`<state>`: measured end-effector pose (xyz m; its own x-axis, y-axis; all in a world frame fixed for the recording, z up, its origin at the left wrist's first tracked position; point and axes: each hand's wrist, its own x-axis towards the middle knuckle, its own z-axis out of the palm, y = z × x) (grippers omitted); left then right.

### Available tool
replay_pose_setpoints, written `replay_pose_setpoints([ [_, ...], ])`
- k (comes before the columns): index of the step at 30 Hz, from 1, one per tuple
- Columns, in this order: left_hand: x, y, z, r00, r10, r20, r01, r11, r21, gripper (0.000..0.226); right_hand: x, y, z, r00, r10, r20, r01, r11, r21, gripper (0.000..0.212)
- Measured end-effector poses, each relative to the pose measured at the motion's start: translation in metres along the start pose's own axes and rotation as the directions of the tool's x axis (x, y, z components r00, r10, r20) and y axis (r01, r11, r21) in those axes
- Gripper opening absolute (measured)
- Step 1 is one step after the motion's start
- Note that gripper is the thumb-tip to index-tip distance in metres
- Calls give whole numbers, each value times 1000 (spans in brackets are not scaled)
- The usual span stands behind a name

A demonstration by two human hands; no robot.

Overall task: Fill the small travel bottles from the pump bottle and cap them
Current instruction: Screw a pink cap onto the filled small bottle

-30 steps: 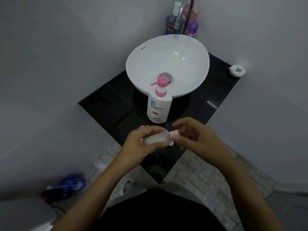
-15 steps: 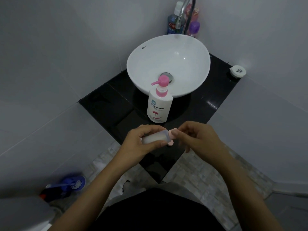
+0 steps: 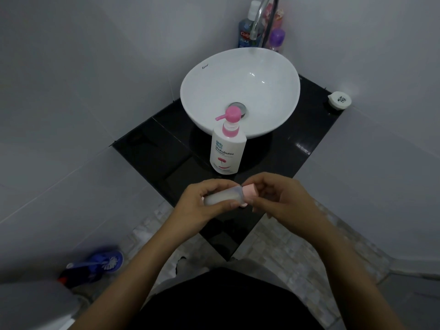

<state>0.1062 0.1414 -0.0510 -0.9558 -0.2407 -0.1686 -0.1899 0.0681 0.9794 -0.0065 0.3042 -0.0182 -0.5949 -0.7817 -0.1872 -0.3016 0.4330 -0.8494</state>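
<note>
My left hand (image 3: pixel 204 203) is wrapped around a small translucent travel bottle (image 3: pixel 222 197) holding whitish liquid, lying sideways over the counter's near corner. A pale pink cap (image 3: pixel 248 191) sits on the bottle's right end, and the fingertips of my right hand (image 3: pixel 283 198) pinch it. The white pump bottle (image 3: pixel 227 151) with a pink pump head stands upright on the black counter (image 3: pixel 154 148), just beyond my hands and in front of the basin.
A white bowl basin (image 3: pixel 240 91) sits on the counter with a chrome tap (image 3: pixel 259 17) and several toiletry bottles (image 3: pixel 247 27) behind it. A small white round container (image 3: pixel 339 100) rests at the counter's right corner. A blue toilet brush (image 3: pixel 100 262) lies on the floor, lower left.
My right fingers have shifted around the pink cap, showing more of it now. The bottle stays in my left hand at about the same place.
</note>
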Motion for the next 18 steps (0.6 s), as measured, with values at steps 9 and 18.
replay_pose_setpoints([
  [9,2,1,-3,999,35,-20,-34,997,63,43,-2,0,11,995,15,-102,-11,999,43,15],
  [18,5,4,-6,1000,-16,17,17,999,-50,35,1,-4,3,994,-25,-102,44,983,181,20],
])
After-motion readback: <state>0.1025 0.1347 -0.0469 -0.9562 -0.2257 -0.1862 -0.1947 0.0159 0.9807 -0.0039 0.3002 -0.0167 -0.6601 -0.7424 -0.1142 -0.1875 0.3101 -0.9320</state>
